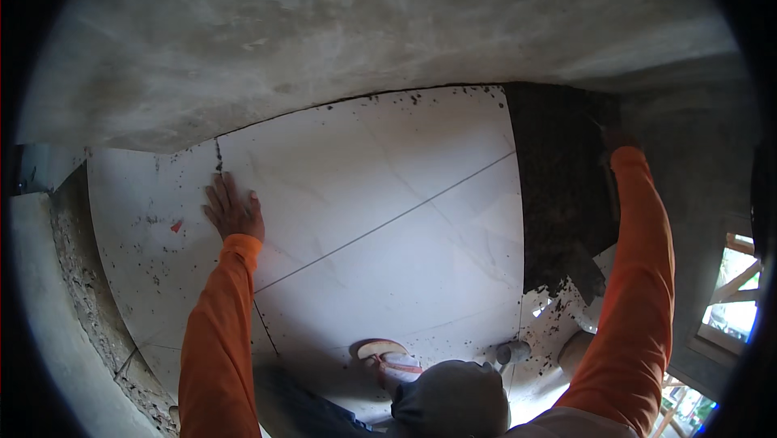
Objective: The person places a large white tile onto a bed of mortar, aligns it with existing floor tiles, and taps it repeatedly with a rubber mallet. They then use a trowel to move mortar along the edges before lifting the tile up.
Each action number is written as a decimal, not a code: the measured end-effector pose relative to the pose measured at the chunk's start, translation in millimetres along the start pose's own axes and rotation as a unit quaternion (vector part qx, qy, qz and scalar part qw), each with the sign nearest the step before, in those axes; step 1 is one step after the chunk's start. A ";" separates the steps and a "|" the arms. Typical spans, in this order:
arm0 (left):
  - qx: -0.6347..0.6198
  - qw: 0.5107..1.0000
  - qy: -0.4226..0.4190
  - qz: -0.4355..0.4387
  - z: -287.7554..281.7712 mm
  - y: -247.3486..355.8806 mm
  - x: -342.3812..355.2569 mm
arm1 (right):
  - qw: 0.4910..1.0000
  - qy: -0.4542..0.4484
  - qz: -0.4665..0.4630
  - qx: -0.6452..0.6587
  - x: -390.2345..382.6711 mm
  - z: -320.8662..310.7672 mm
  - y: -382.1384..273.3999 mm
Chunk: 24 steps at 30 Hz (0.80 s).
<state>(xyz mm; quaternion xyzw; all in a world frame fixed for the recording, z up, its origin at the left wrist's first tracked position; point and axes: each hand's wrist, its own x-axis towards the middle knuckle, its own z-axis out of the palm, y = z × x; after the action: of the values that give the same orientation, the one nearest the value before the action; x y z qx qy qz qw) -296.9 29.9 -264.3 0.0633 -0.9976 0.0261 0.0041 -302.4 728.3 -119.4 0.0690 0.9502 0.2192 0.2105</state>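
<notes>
While the left hand (pixel 233 210) is lying flat with its fingers spread on a white floor tile (pixel 380 211), gripping nothing, a thin grout joint (pixel 388 223) is running away from just beside its wrist toward the far right. The right hand (pixel 617 138) is reaching well away from it over the dark mortar bed (pixel 562 195) near the grey wall (pixel 324 33); whether its fingers are closed on anything I cannot tell, since the hand is showing small and dim. A sandalled foot (pixel 388 361) is resting below, between the two orange sleeves (pixel 218 333).
</notes>
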 end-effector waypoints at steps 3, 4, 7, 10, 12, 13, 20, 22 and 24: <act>0.009 1.000 -0.002 0.001 16.2 -6.0 -7.1 | 0.997 0.042 0.048 -0.036 -22.6 19.0 -9.7; 0.018 1.000 -0.004 0.009 19.1 -11.1 -5.3 | 0.990 0.047 0.117 0.063 -45.2 19.1 -38.8; 0.009 0.998 0.012 -0.064 33.7 -2.9 17.3 | 0.951 0.273 0.087 0.118 -132.3 61.1 -82.8; 0.021 0.952 -0.025 -0.305 43.2 37.9 99.0 | 0.861 0.176 0.262 0.398 -225.4 92.4 -135.4; -0.073 0.942 -0.074 -0.318 31.0 122.7 99.7 | 0.844 0.240 0.270 0.396 -293.6 126.9 -134.9; -0.114 0.950 -0.063 -0.283 26.5 153.0 96.5 | 0.830 0.184 0.302 0.431 -314.5 124.5 -140.5; -0.600 0.654 -0.304 0.345 -30.6 318.0 10.1 | 0.838 0.191 0.282 0.426 -275.5 140.5 -170.2; -0.546 0.683 -0.125 0.470 -98.2 330.5 -49.4 | 0.810 0.189 0.392 0.393 -256.9 155.9 -125.2; -0.565 0.708 -0.069 0.418 -91.4 285.8 -54.9 | 0.772 0.184 0.467 0.390 -221.0 170.1 -114.9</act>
<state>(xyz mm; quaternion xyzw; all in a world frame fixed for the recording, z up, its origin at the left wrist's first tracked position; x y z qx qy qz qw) -278.2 324.8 -188.4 -0.3731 -0.7479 -0.5476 -0.0407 -34.3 642.0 -227.6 0.5385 0.8258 -0.0905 -0.1411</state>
